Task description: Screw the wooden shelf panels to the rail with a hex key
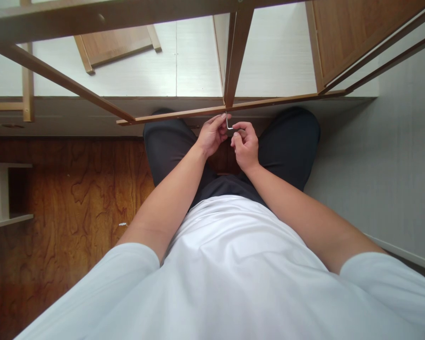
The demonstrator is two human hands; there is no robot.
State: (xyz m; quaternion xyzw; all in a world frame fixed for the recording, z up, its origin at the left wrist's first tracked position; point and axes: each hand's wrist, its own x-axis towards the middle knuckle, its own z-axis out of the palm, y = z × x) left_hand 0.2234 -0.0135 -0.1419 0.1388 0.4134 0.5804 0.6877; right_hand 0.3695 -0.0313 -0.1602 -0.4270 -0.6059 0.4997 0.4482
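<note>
A small metal hex key (229, 124) stands upright under the front edge of a wooden furniture frame (212, 111), right below where an upright divider (235, 52) meets it. My right hand (246, 145) pinches the key's short bent arm with thumb and forefinger. My left hand (212, 134) is closed with its fingertips at the key's upper end, touching the frame's edge. Both hands hover over my lap, between my knees in dark trousers.
The frame lies open in front of me, with white back panels (194, 61) and wooden rails. A loose wooden panel (116, 45) rests inside it at the upper left. A wood-grain floor (74, 198) is on the left, a grey wall (393, 165) on the right.
</note>
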